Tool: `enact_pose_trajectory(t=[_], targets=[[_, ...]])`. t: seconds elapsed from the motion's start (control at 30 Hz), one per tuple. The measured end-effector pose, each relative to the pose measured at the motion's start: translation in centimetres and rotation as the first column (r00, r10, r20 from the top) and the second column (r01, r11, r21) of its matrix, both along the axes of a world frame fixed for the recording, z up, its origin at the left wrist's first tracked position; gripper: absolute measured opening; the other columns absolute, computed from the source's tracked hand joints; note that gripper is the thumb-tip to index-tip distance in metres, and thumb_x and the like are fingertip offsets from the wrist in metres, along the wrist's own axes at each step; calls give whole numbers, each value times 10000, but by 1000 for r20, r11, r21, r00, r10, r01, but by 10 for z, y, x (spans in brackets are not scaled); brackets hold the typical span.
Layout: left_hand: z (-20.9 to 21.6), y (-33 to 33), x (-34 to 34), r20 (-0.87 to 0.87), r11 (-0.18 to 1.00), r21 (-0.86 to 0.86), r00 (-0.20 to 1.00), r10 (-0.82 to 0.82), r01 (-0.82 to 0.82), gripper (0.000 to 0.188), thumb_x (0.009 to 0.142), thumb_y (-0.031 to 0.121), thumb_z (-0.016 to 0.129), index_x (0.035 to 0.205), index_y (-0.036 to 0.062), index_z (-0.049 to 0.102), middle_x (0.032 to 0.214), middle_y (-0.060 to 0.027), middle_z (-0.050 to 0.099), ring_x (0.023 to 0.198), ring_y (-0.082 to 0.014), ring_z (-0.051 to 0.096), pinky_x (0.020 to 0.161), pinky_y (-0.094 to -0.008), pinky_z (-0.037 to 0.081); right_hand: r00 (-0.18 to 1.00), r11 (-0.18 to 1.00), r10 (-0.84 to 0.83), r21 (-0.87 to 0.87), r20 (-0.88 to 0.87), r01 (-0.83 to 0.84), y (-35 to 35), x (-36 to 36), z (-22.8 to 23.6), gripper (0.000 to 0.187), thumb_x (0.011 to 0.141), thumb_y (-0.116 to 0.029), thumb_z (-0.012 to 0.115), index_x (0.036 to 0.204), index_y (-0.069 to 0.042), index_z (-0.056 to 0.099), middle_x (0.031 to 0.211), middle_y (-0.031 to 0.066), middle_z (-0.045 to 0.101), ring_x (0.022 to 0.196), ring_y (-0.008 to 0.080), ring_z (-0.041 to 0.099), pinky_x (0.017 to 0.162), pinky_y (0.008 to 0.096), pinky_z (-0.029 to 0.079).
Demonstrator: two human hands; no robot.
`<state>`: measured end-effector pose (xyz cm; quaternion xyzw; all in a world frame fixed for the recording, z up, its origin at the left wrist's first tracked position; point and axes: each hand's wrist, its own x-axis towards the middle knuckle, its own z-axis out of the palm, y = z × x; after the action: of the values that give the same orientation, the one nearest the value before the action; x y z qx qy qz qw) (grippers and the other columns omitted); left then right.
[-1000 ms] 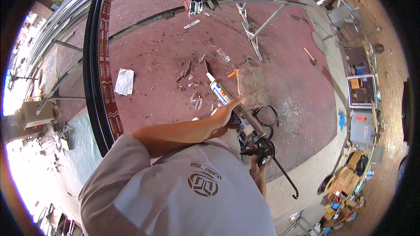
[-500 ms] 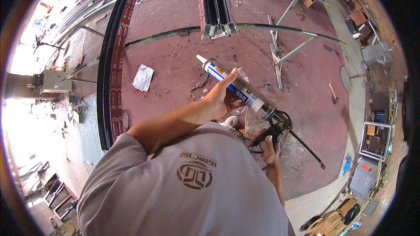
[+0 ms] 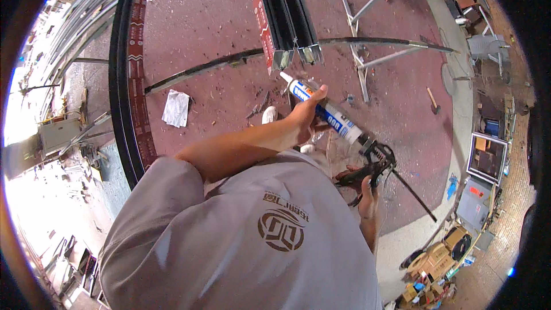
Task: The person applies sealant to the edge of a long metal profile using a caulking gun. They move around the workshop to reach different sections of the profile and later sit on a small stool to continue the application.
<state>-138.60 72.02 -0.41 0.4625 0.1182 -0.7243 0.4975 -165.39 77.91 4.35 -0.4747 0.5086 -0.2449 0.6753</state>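
On our left we see a long red-filmed black profile [image 3: 119,69], then a white paper sheet [image 3: 175,109] on the reddish floor [image 3: 413,149]. Our left hand [image 3: 306,116] wraps around the sealant cartridge [image 3: 341,125], its white nozzle [image 3: 285,77] near a second profile's [image 3: 287,11] cut end. Our right hand [image 3: 367,190] grips the caulking gun [image 3: 377,158] carrying the cartridge. Farther right, we see a hammer [image 3: 433,101] on the floor.

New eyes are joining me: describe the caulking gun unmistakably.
From the black profiles at top centre, look just below their near ends. There, left hand and right hand hold the caulking gun; only it has a white nozzle and thin dark rod.
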Motion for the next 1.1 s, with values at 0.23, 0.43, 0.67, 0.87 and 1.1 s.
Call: enact_pose_trajectory(t=[0.23,0.43,0.67,0.87,1.1], targets=[[-21,-25,35,-71,1000,19,997,-12,13,514,845,580,682,987,104,548,883,-75,648,833,-234,689,854,-450,580,994,994,-107,26,-20,107,-17,47,6,552,1022,-552,362,932,-41,551,744,77,595,616,186,593,590,334,516],[-24,-33,47,-97,999,50,995,3,2,497,853,557,688,1005,102,557,885,-72,651,835,-238,694,854,-482,580,980,980,-189,49,-68,193,-22,60,8,526,1019,-547,382,901,-59,537,720,51,537,600,175,568,568,328,494],[-19,-34,49,-116,998,43,993,-29,34,513,851,570,686,1036,109,558,936,-67,652,877,-244,687,885,-479,562,982,991,-126,35,-141,132,-26,58,12,603,988,-635,351,889,-66,526,716,41,530,571,160,552,540,314,481],[-16,-32,48,-92,998,45,995,-33,37,526,845,594,681,1036,120,554,935,-57,648,880,-240,681,903,-472,543,986,992,-119,30,-118,123,-30,58,15,575,1003,-602,353,885,-65,521,700,40,526,552,151,543,522,295,461],[-17,-32,50,-102,998,20,994,-50,53,534,841,602,680,1032,122,546,948,-61,643,880,-247,680,891,-466,545,980,992,-126,-12,-151,126,-30,59,13,601,1003,-610,328,878,-51,506,682,51,513,510,156,540,492,295,469]])
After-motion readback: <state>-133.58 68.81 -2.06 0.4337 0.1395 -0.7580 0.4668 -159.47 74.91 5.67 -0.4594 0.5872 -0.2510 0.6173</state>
